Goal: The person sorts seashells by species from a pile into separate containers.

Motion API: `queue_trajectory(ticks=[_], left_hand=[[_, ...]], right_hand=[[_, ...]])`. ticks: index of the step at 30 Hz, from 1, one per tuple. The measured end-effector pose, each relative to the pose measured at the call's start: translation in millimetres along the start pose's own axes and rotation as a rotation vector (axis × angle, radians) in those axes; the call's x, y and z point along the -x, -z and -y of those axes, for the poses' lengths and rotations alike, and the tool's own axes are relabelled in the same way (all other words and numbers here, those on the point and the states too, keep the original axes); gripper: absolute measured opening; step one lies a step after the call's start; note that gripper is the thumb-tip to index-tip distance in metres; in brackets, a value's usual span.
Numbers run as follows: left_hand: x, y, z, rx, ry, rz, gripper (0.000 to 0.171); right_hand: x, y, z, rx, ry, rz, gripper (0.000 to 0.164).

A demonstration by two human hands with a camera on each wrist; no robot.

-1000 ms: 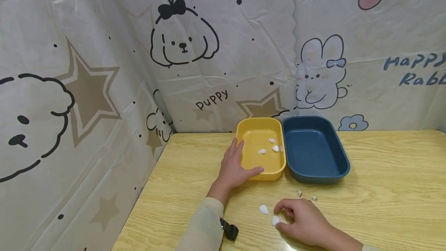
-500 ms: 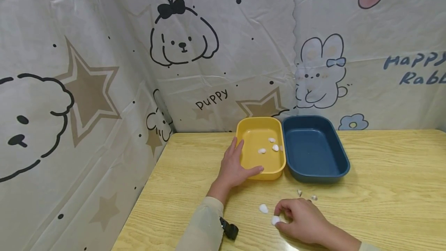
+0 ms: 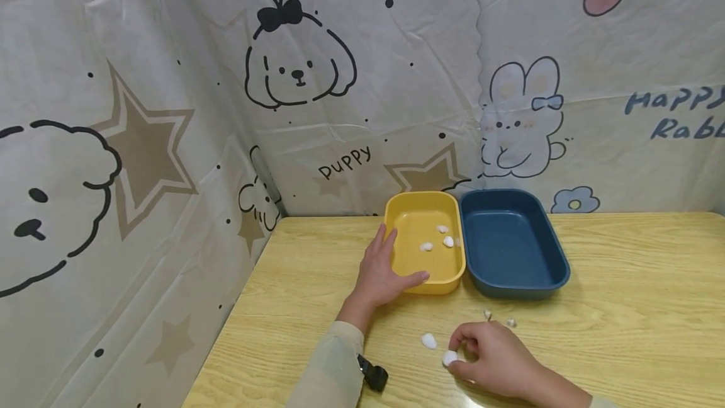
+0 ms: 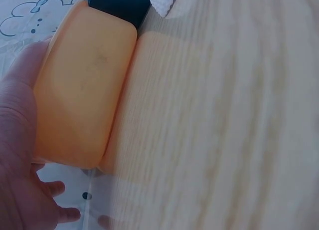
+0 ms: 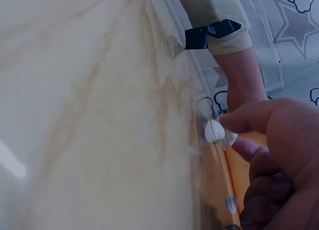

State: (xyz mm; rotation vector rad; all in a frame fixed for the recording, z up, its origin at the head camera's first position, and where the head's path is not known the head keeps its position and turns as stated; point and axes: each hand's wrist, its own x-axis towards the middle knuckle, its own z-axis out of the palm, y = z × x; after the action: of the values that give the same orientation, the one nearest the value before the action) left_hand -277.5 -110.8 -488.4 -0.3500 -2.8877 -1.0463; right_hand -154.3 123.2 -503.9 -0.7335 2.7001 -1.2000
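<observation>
My left hand (image 3: 382,274) rests on the near left corner of a yellow tray (image 3: 442,267), fingers spread along its side and thumb over the near rim. Several small white shells (image 3: 448,242) lie inside that tray. Near the front of the table my right hand (image 3: 495,357) pinches a white shell (image 3: 450,358) between thumb and index finger. To its left lies another white shell (image 3: 428,340). The left wrist view shows a ribbed white shell (image 4: 163,1) at the top, beyond the yellow tray's wall (image 4: 84,90).
A dark blue tray (image 3: 504,250) stands against the yellow one, on its right. Two tiny shells, one speckled (image 3: 512,323) and one pale (image 3: 487,314), lie before it on the wooden table (image 3: 640,294). A printed cloth (image 3: 362,80) hangs behind and at the left.
My right index finger has come down onto the shell, which has shifted very slightly right with the hand. The left hand and both trays keep their places.
</observation>
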Motion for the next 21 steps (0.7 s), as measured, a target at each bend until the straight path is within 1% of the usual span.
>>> queue_trajectory(ticks=[8, 12, 16, 21], left_hand=[[-0.4, -0.3, 0.6, -0.005, -0.008, -0.003, 0.117], [-0.9, -0.5, 0.9, -0.011, -0.008, -0.002, 0.117], [-1.4, -0.5, 0.8, -0.012, -0.01, -0.002, 0.117], [-1.3, -0.2, 0.6, -0.008, -0.009, -0.001, 0.117]], right_hand=[[-1, 5, 6, -0.077, 0.007, -0.01, 0.018], [-3, 9, 9, -0.078, -0.006, -0.02, 0.019], [-6, 13, 11, -0.086, 0.004, -0.035, 0.019], [-9, 19, 15, -0.084, 0.046, -0.073, 0.02]])
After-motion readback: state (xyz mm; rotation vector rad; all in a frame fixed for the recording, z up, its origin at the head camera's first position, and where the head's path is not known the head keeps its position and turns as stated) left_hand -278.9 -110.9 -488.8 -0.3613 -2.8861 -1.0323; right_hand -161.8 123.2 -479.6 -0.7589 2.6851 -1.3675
